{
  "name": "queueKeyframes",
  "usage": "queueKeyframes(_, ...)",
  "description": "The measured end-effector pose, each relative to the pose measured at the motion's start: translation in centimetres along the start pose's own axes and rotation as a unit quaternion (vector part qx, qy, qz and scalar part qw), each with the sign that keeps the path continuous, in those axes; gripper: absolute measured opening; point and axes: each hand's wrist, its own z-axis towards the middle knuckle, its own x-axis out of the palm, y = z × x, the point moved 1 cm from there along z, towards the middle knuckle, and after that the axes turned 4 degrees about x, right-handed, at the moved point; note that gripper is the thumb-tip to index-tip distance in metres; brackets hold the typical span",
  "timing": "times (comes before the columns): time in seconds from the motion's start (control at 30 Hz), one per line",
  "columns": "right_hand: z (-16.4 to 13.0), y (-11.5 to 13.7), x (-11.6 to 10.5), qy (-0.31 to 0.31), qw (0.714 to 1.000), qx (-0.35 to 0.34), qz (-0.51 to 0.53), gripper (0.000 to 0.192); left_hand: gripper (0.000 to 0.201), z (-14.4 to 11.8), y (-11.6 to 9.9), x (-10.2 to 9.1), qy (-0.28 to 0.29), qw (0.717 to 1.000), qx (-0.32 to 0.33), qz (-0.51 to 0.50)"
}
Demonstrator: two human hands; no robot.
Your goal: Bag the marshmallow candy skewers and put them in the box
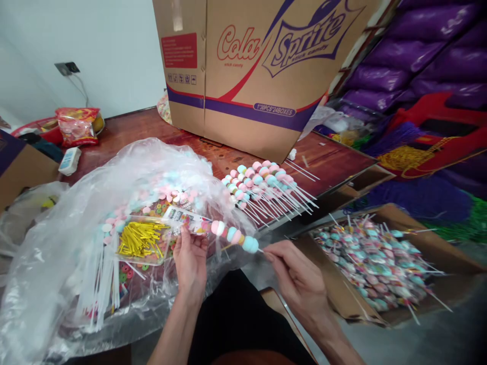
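Note:
My right hand [299,271] pinches the thin white stick of a candy skewer [236,236], threaded with pink, white and light-blue pieces. The skewer points left, toward my left hand [191,256], whose thumb and fingertips grip a clear printed wrapper [195,225]. The skewer's far end appears to be inside that wrapper; blur hides exactly how deep. Just left of my left hand, a clear tray [162,259] holds yellow twist ties [141,238]. Finished-looking skewers without visible wrappers [262,180] lie in a pile beyond my hands, sticks toward me.
A large plastic bag [49,263] with loose candies and long white sticks or sleeves [99,284] spreads at left. A cardboard box [470,266] of wrapped skewers [375,261] stands at right. A tall carton [243,116] stands at the back of the red-brown table [131,124].

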Motion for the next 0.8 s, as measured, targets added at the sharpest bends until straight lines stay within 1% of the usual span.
queueKeyframes(0.1, -0.3, -0.2, -0.3, 0.013, 0.999, -0.024, -0.017, 0.017, 0.03, -0.1, -0.1, 0.0, 0.026, 0.999, 0.021, 0.001)
queueKeyframes(0.2, -0.3, -0.1, -0.9, 0.049, 0.997, -0.04, -0.032, 0.017, 0.034, 0.0, -0.4, -0.2, 0.043, 0.997, 0.057, 0.019)
queueKeyframes(0.3, -0.1, 0.0, -1.3, 0.085, 0.995, -0.049, -0.032, 0.018, 0.033, 0.3, -0.5, -0.7, 0.055, 0.992, 0.1, 0.061)
queueKeyframes(0.4, -0.1, -0.1, -1.2, 0.088, 0.995, -0.049, -0.025, 0.018, 0.031, 0.5, -0.5, -1.3, 0.062, 0.986, 0.126, 0.091)
queueKeyframes(0.5, -0.4, -0.5, -0.9, 0.086, 0.995, -0.031, -0.035, 0.018, 0.034, 0.8, -0.5, -1.7, 0.056, 0.988, 0.118, 0.08)
queueKeyframes(0.6, -0.7, -0.8, -0.7, 0.09, 0.995, -0.027, -0.04, 0.018, 0.037, 1.0, -0.5, -2.0, 0.054, 0.99, 0.102, 0.084)
queueKeyframes(0.8, -0.7, -0.9, -1.1, 0.075, 0.996, -0.019, -0.032, 0.019, 0.039, 1.1, -0.4, -1.8, 0.036, 0.99, 0.097, 0.098)
